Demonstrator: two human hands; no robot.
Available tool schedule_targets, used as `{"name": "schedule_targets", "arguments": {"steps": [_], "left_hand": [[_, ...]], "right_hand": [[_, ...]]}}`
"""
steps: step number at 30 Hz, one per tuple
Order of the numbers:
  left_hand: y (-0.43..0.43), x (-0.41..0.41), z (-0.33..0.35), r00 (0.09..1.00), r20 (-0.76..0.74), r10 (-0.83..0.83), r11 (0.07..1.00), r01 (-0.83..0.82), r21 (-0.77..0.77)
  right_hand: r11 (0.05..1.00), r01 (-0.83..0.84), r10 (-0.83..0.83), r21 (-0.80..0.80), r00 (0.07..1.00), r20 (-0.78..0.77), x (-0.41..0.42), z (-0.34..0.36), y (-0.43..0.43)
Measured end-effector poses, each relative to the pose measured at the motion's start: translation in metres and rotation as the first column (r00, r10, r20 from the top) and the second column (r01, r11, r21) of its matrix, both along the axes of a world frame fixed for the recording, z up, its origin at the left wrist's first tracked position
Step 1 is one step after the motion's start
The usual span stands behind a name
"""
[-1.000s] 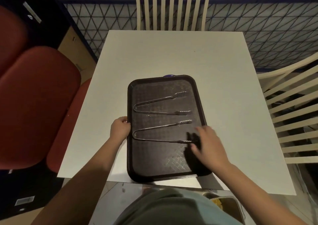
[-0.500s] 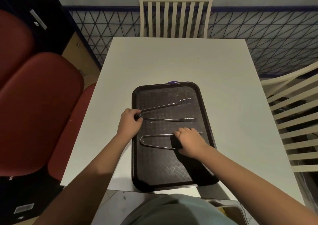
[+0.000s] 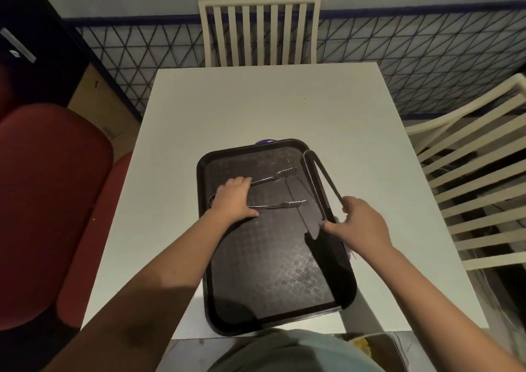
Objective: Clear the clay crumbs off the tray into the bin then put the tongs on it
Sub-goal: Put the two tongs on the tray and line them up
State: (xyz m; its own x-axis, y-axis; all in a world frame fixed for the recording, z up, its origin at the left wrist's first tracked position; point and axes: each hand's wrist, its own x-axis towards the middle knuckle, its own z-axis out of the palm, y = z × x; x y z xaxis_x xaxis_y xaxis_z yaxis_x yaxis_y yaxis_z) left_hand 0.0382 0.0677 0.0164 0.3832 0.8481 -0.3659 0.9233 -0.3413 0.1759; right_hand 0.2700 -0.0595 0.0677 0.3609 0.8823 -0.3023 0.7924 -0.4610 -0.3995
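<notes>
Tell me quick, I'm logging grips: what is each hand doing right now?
Left hand: closed over the looped end of the tongs on the tray.
Right hand: closed on the second tongs, lifted over the tray's right rim.

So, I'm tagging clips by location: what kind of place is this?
Probably a small eating area: a white table with slatted white chairs, a red padded seat, a dark serving tray.

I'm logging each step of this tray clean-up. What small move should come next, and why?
Probably lift the second tongs clear with the left hand, which already covers their looped end. The right hand holds the other tongs raised above the tray, which must be bare before tipping.
</notes>
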Motion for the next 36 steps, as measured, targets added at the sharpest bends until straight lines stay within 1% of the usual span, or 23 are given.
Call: {"name": "schedule_targets", "arguments": {"steps": [3, 7, 10, 12, 15, 17, 21, 23, 24, 25, 26, 27, 28, 29, 30, 31, 32, 33, 34, 36], "left_hand": [[0.003, 0.007, -0.004, 0.998, -0.059, -0.031, 0.999, 0.034, 0.04], [0.003, 0.01, -0.001, 0.993, -0.097, -0.073, 0.996, 0.078, 0.048], [0.001, 0.005, 0.007, 0.982, -0.096, -0.163, 0.984, 0.169, 0.063], [0.0, -0.003, 0.011, 0.952, -0.115, -0.285, 0.953, 0.294, 0.075], [-0.003, -0.013, 0.011, 0.865, -0.147, -0.479, 0.867, 0.493, 0.072], [-0.005, -0.017, 0.01, 0.807, -0.168, -0.566, 0.812, 0.581, 0.054], [-0.011, -0.02, 0.006, 0.762, -0.15, -0.63, 0.761, 0.644, 0.073], [-0.017, -0.02, 0.008, 0.75, -0.201, -0.63, 0.755, 0.652, 0.07], [-0.022, -0.019, 0.01, 0.757, -0.248, -0.605, 0.769, 0.636, 0.065], [-0.027, -0.018, 0.012, 0.789, -0.289, -0.542, 0.809, 0.583, 0.074], [-0.033, -0.017, 0.015, 0.854, -0.301, -0.425, 0.876, 0.472, 0.101], [-0.039, -0.015, 0.017, 0.936, -0.258, -0.24, 0.948, 0.283, 0.145], [-0.045, -0.012, 0.02, 0.988, -0.153, 0.002, 0.985, 0.025, 0.169], [-0.05, -0.007, 0.024, 0.967, -0.026, 0.254, 0.962, -0.25, 0.114], [-0.053, 0.0, 0.026, 0.877, 0.071, 0.475, 0.88, -0.475, -0.017], [-0.056, 0.009, 0.025, 0.776, 0.095, 0.624, 0.779, -0.608, -0.152], [-0.058, 0.02, 0.022, 0.709, 0.063, 0.702, 0.702, -0.674, -0.231], [-0.06, 0.03, 0.017, 0.68, 0.011, 0.734, 0.659, -0.708, -0.254], [-0.062, 0.038, 0.012, 0.667, -0.036, 0.744, 0.641, -0.728, -0.244], [-0.064, 0.046, 0.002, 0.665, -0.092, 0.741, 0.642, -0.742, -0.193]], "right_hand": [[0.999, 0.027, -0.027, -0.043, 1.0, 0.0, -0.001, -0.001, -0.003], [0.995, 0.02, -0.02, -0.098, 1.0, -0.002, -0.002, -0.005, -0.008], [0.995, 0.031, -0.032, -0.097, 0.999, -0.006, 0.001, -0.006, -0.011], [0.995, 0.032, -0.033, -0.094, 0.999, -0.006, 0.004, -0.006, -0.012], [0.993, 0.011, -0.013, -0.115, 1.0, -0.011, 0.006, -0.006, -0.012], [0.992, -0.006, 0.003, -0.125, 1.0, -0.023, 0.003, -0.008, -0.011], [0.989, -0.061, 0.061, -0.138, 0.998, -0.007, -0.007, -0.013, -0.005], [0.985, -0.088, 0.091, -0.147, 0.996, 0.016, -0.013, -0.016, -0.002], [0.984, -0.098, 0.103, -0.15, 0.994, 0.026, -0.015, -0.016, 0.001], [0.983, -0.105, 0.112, -0.149, 0.993, 0.036, -0.016, -0.017, 0.003], [0.983, -0.109, 0.117, -0.146, 0.992, 0.043, -0.017, -0.017, 0.006], [0.984, -0.109, 0.117, -0.138, 0.992, 0.046, -0.018, -0.017, 0.009], [0.986, -0.105, 0.111, -0.129, 0.993, 0.044, -0.017, -0.018, 0.013], [0.988, -0.099, 0.105, -0.122, 0.994, 0.041, -0.017, -0.018, 0.017], [0.988, -0.094, 0.1, -0.121, 0.994, 0.041, -0.017, -0.018, 0.02], [0.989, -0.091, 0.097, -0.12, 0.994, 0.046, -0.018, -0.018, 0.025], [0.988, -0.089, 0.096, -0.122, 0.994, 0.054, -0.02, -0.018, 0.029], [0.988, -0.093, 0.102, -0.127, 0.993, 0.062, -0.022, -0.018, 0.032], [0.986, -0.103, 0.113, -0.134, 0.991, 0.07, -0.026, -0.019, 0.035], [0.981, -0.127, 0.14, -0.149, 0.987, 0.081, -0.033, -0.024, 0.038]]}}
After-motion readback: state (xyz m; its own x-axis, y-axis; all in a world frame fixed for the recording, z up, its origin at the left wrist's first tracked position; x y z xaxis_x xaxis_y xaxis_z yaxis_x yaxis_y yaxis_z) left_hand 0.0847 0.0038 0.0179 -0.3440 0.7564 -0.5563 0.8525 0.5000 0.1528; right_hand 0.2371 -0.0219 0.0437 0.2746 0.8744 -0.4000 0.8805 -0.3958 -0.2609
